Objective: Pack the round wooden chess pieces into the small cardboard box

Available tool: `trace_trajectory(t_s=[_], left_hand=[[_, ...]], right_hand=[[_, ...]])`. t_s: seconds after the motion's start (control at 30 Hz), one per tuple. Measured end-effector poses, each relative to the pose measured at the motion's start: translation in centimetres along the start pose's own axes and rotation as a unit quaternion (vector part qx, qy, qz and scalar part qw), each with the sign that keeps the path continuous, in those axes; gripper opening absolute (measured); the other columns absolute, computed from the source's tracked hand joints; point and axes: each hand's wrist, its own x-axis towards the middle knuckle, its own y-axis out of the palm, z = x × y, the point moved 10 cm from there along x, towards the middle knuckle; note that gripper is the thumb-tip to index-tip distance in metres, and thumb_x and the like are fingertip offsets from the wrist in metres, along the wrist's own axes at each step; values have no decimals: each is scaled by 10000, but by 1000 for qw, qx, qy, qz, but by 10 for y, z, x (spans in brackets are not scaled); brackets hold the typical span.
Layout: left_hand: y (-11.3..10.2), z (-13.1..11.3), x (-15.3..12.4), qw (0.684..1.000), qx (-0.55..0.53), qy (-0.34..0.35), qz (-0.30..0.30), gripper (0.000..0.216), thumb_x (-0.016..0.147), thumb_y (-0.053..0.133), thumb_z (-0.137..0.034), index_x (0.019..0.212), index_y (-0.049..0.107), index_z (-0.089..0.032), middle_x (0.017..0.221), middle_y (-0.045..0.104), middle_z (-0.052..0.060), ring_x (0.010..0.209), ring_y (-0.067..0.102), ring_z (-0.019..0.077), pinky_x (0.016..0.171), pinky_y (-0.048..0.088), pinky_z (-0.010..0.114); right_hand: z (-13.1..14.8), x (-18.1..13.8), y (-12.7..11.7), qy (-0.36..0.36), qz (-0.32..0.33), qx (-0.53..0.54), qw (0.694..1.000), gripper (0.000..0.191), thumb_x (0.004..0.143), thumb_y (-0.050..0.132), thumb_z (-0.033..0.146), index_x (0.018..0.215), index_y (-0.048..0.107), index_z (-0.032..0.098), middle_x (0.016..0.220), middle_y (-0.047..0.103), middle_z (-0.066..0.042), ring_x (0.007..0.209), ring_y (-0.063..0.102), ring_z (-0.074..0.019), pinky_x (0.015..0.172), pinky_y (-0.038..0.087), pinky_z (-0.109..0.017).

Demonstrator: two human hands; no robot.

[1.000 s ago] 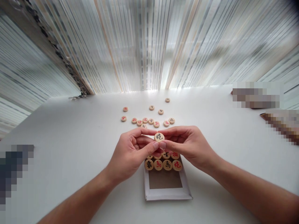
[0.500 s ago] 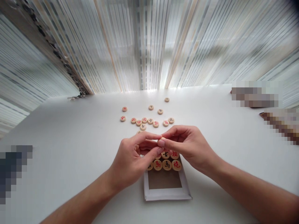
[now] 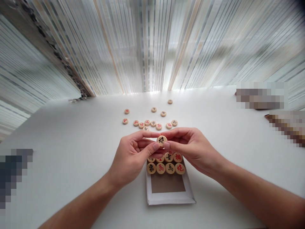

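Status: The shallow box (image 3: 169, 199) lies flat on the table (image 3: 71, 143), near the person. The far part of the box carries packed discs (image 3: 165, 168): a front row of four, with a second row behind it partly hidden by the hands. The near part of the box floor is bare. About a dozen loose discs (image 3: 152, 123) lie scattered on the table beyond the hands. By this count, the box is judged less than half filled.

Held item: The held disc (image 3: 162, 140) is above the far end of the box, clear of it, pinched face-up at its rim by the fingers (image 3: 152, 147) of the left hand (image 3: 132, 160) and of the right hand (image 3: 194, 149).

Materials: The discs are round, flat, pale wood with red or black inlaid characters. The box has white walls and a brown card floor. The table is smooth, matt white.
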Motion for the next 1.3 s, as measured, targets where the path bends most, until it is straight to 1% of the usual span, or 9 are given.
trace_trajectory(t_s=[0.13,0.23,0.43,0.6,0.73,0.87,1.03,1.2,1.3], left_hand=[[2,3,-3,1000,3,-6,3,283,884,898,-293,1091,793,-131,869,871,79,844,864,252,808,742,334],[5,5,-4,1000,16,-6,10,294,880,900,-306,1097,794,-138,891,872,81,864,863,253,808,739,324],[10,2,-7,999,40,6,28,272,865,902,-258,1083,802,-130,916,868,98,879,858,244,807,722,290],[7,3,-6,999,36,0,22,343,753,972,-162,1041,786,-148,868,866,75,845,860,243,789,714,277],[5,4,-4,1000,13,5,12,294,760,975,-178,976,776,-163,813,857,50,779,854,226,764,717,281],[-3,-3,-3,998,35,43,-21,258,755,986,-221,937,816,-153,828,857,60,758,846,224,723,720,281],[-12,-15,-5,990,70,104,-62,197,757,983,-221,916,873,-180,876,868,57,790,845,225,786,734,316],[-14,-20,-6,986,75,136,-67,204,756,971,-147,928,900,-232,953,882,32,887,850,215,868,723,293],[-15,-22,-7,982,92,151,-67,196,804,936,-140,964,904,-248,1007,884,32,963,849,227,911,717,308]], right_hand=[[1,0,-3,-2,-32,-12,999,399,574,1075,202,920,876,194,865,845,-57,814,799,-190,752,682,-274],[1,-2,-5,3,-54,-26,998,401,507,1093,200,824,847,182,786,825,-39,718,777,-171,658,664,-242],[-1,-3,-6,15,-52,-29,998,379,526,1095,290,750,813,172,707,795,-39,658,777,-192,624,665,-282],[5,-3,-5,-7,-49,-45,998,325,581,1079,303,738,826,171,629,754,-25,551,689,-139,513,578,-232],[13,-5,0,-39,-35,-62,997,276,632,1059,306,788,867,183,696,792,-47,614,730,-162,593,640,-266],[27,-8,4,-113,-23,-105,988,208,756,993,323,892,891,204,801,823,-68,714,773,-197,671,682,-311],[36,-11,6,-185,-13,-122,975,170,808,962,297,958,898,249,906,829,-79,827,795,-226,757,713,-368],[39,-11,7,-210,-12,-129,969,152,829,940,247,973,903,279,991,821,-88,927,786,-239,792,717,-374],[42,-12,7,-218,-11,-130,967,157,859,903,191,986,904,284,997,824,-81,930,784,-221,809,709,-351]])
